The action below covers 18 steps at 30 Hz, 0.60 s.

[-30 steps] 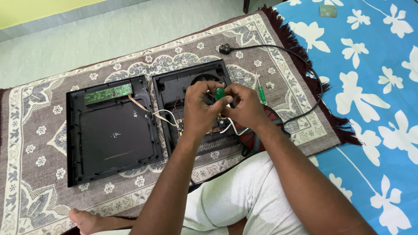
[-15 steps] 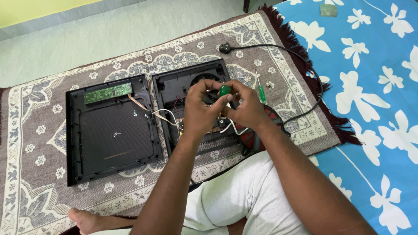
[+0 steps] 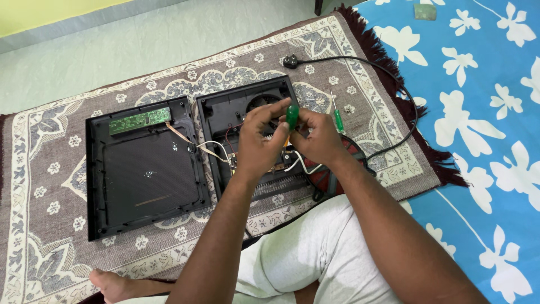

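Head view, looking down over both forearms. Left hand point(image 3: 260, 141) and right hand point(image 3: 319, 138) raised together above the open black appliance base point(image 3: 225, 115). Green-handled screwdriver point(image 3: 292, 116) pinched between them: rounded green butt poking up just above the fingertips, shaft hidden below behind the fingers. Left fingers point(image 3: 269, 110) curled narrow about the handle from one side, thumb against it; right fingers point(image 3: 306, 121) closed on it from the other side. Directly beneath the fingers, white, red and black wires point(image 3: 295, 163) and a slice of circuit board, mostly covered by the hands. Beside the right knuckles, just beyond them, a second green screwdriver point(image 3: 336, 115) lying loose on the patterned rug point(image 3: 50, 169). Well off from the left fingers, the detached black top panel point(image 3: 143, 169) face down, with a green circuit strip point(image 3: 139, 120) along its far edge. Beyond both hands, a black power cord point(image 3: 394, 84) curving to its plug point(image 3: 290, 61).
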### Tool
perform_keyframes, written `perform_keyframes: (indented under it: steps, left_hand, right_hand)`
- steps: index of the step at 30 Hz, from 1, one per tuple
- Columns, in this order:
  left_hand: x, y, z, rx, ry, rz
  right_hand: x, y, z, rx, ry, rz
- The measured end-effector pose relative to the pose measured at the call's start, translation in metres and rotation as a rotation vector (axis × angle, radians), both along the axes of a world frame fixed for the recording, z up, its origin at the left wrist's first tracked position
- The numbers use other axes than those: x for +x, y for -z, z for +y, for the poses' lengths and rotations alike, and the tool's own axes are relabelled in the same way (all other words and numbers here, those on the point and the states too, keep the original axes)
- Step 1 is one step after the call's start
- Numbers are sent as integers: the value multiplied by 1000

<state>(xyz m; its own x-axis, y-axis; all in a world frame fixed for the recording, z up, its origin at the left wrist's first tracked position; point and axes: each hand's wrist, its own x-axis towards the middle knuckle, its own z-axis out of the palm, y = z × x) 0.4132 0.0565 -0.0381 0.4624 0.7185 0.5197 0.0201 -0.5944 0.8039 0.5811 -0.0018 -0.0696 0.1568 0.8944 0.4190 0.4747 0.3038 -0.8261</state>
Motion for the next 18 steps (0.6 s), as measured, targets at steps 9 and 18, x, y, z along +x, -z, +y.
perform_keyframes:
  steps: [9,18]
  left_hand:
    - [0,-3,-1,-15,-90,101]
    - [2,-1,0,-193,109,-83]
  right_hand:
    - [-6,-13,-1,-19,34,-26]
    - [0,-5,-1,-81,17,32]
